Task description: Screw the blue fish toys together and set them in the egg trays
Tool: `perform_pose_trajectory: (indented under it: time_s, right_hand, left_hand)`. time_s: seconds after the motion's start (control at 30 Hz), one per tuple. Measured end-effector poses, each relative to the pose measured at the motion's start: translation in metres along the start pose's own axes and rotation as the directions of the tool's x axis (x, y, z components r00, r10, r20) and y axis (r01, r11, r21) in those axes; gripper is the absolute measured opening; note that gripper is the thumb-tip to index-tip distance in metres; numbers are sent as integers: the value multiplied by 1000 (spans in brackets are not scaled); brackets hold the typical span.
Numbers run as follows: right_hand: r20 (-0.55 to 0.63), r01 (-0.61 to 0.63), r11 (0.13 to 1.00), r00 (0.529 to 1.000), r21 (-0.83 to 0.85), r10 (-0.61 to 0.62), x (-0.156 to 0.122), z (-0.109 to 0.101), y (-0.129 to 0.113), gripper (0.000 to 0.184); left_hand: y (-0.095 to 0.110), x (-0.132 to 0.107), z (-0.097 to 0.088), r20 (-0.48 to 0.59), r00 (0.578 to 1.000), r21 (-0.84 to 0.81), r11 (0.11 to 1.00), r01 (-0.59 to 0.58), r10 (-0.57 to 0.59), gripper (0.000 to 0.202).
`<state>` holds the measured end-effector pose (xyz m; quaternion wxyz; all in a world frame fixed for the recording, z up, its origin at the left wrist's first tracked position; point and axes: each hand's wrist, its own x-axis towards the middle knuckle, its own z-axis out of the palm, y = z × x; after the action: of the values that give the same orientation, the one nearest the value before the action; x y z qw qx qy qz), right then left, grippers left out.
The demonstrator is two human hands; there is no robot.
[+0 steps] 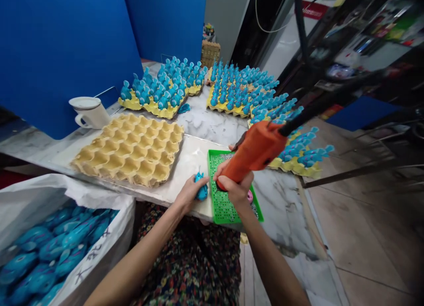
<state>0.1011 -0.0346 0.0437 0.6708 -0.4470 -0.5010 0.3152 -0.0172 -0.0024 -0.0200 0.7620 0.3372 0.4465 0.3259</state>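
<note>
Fingers closed tight round orange plastic glue gun [255, 149], R hand [234, 189] over green perforated plastic tray [215, 195]; L hand [189, 193] fingers curled on small blue moulded figure [201, 189], just beside tray. Yellow pulp egg trays [155, 111] w/ rows of blue figures [172, 78] on white marble counter [212, 120] beyond.

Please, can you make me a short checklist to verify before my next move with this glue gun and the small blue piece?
Right hand grip on the orange glue gun: ok, wrapped around its body.
Left hand on the blue figure: ok, held firmly.
Green mesh tray below the gun: ok, lying flat.
Black cable away from the blue figures on the yellow egg tray: cannot tell, it passes above them.
Glue at the nozzle: cannot tell, hidden.
</note>
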Motion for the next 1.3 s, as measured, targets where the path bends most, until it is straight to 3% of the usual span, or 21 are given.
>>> perform_pose_trajectory:
  time_s: [0.17, 0.5, 0.7, 0.83, 0.97, 1.1, 1.3]
  right_hand:
    - [-126, -11, 997, 992, -73, 1, -2, -5, 24, 7]
    - [-143, 3, 997, 990, -80, -14, -9, -5, 31, 9]
    - [-173, 38, 990, 983, -135, -62, -7, -2, 18, 7]
    - [-239, 170, 980, 952, -100, -189, -4, 5, -4, 8]
    - [-147, 236, 971, 960, -32, -238, -7, 15, -17, 1]
    - [-18, 239, 971, 971, -8, -239, -12, 21, -15, 3]
    - [-41, 248, 968, 967, -47, -250, -17, 24, 4, 10]
  left_hand:
    - [4, -5, 1, -60, 997, -101, 994, 39, -45, 31]
    - [9, -7, 4, -74, 994, -93, 993, 78, -85, 25]
    - [9, -9, 7, -97, 992, -114, 991, 73, -84, 28]
    - [6, -9, 12, -147, 985, -145, 987, 66, -88, 33]
    - [1, -6, 17, -202, 978, -191, 981, 15, -54, 35]
    - [-4, -3, 18, -178, 984, -233, 972, -38, -5, 37]
    - [-8, -1, 20, -178, 983, -275, 957, -93, 44, 35]
